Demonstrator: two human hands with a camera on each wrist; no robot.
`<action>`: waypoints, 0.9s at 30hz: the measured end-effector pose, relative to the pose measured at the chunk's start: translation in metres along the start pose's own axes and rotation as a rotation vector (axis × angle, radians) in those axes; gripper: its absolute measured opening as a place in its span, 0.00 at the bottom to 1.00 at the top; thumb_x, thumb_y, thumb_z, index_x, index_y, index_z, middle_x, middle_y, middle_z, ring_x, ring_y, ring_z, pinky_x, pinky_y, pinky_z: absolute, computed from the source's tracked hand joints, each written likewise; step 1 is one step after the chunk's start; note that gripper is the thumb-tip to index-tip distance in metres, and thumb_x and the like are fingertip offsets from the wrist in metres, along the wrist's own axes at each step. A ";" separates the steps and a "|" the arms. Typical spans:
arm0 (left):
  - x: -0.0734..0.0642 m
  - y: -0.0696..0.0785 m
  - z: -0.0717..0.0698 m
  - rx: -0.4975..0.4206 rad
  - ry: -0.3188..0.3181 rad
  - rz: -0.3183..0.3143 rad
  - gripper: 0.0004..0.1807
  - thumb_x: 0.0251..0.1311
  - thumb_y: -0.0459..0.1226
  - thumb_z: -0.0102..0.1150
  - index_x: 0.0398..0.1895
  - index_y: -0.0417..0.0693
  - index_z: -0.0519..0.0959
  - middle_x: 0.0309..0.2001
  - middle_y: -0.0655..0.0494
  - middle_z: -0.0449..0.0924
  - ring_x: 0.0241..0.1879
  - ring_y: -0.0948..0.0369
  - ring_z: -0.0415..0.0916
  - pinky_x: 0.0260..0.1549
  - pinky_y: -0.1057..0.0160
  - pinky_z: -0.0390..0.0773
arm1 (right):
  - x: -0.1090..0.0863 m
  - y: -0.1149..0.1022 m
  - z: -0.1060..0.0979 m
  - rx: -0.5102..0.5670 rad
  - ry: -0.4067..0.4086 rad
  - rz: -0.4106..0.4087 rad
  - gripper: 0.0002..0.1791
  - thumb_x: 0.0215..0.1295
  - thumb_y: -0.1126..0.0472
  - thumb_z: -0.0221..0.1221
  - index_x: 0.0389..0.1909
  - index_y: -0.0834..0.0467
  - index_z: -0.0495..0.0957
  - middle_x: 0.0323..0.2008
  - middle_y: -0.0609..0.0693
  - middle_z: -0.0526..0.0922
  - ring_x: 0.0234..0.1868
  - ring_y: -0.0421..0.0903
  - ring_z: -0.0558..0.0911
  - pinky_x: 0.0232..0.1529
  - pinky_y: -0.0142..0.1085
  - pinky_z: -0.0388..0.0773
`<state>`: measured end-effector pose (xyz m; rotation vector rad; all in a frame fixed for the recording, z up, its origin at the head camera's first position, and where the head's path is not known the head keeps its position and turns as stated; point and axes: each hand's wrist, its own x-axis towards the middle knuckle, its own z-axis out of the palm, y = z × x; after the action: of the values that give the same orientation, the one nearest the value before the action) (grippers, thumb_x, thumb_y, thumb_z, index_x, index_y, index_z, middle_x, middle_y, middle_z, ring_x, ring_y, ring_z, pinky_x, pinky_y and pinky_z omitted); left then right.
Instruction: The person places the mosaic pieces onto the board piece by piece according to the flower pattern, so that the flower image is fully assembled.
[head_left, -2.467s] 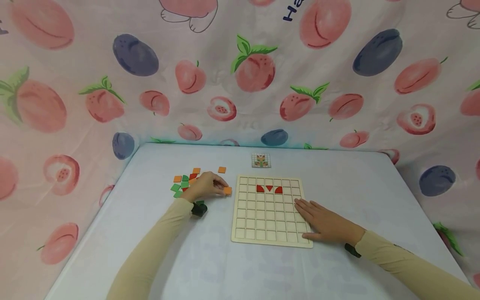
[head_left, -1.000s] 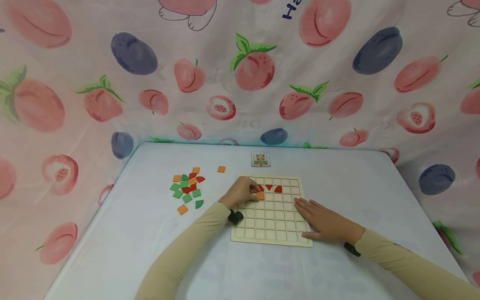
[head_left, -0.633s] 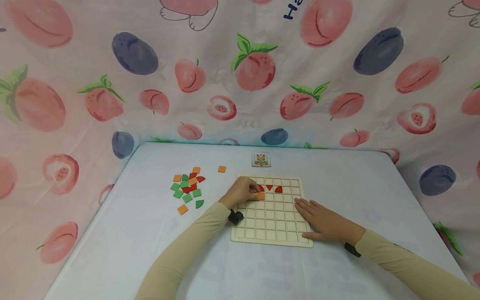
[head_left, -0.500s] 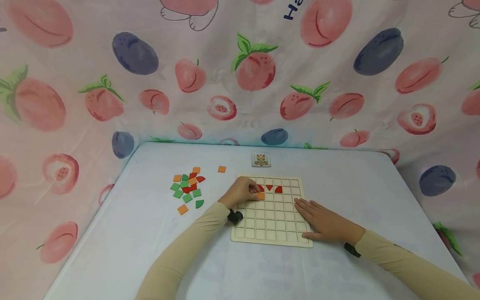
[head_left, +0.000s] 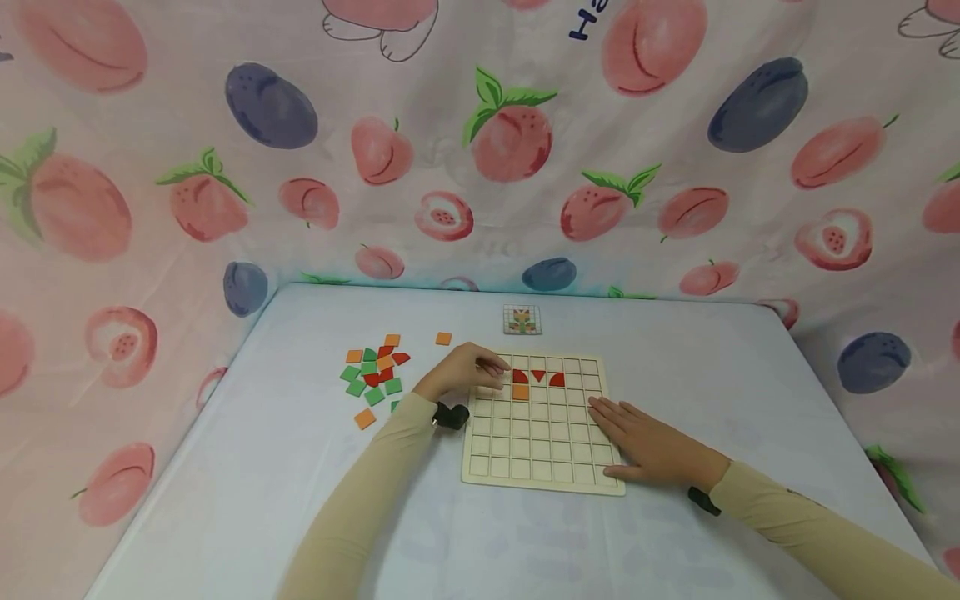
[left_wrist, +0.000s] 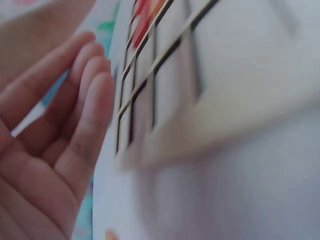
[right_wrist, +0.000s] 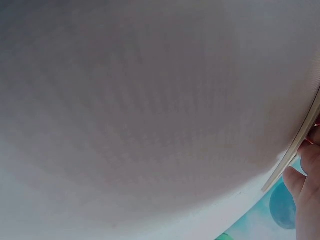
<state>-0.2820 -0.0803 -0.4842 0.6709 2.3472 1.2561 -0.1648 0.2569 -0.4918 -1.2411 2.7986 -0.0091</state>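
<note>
If dipping, the relaxed, empty left hand may nudge the orange tile beside it; if slipping, the flat right hand may shift the board beneath.

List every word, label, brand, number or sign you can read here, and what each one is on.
"Ha": dark lettering on the printed backdrop, cut off by the frame's top edge.
Unreadable: a dark fragment on the backdrop at the picture's left edge; a small dark mark on the right sleeve.
No legible text on the grid board or pattern card.
</note>
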 end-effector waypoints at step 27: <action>-0.003 -0.048 -0.085 0.167 0.147 -0.126 0.27 0.52 0.30 0.66 0.58 0.40 0.74 0.59 0.44 0.74 0.58 0.50 0.72 0.59 0.54 0.71 | 0.000 0.002 0.001 -0.005 -0.036 0.023 0.48 0.63 0.30 0.43 0.72 0.62 0.52 0.73 0.57 0.52 0.73 0.54 0.55 0.65 0.22 0.15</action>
<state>-0.3372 -0.1610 -0.4806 0.4857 2.5924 1.0973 -0.1658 0.2580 -0.4933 -1.1969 2.7835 0.0211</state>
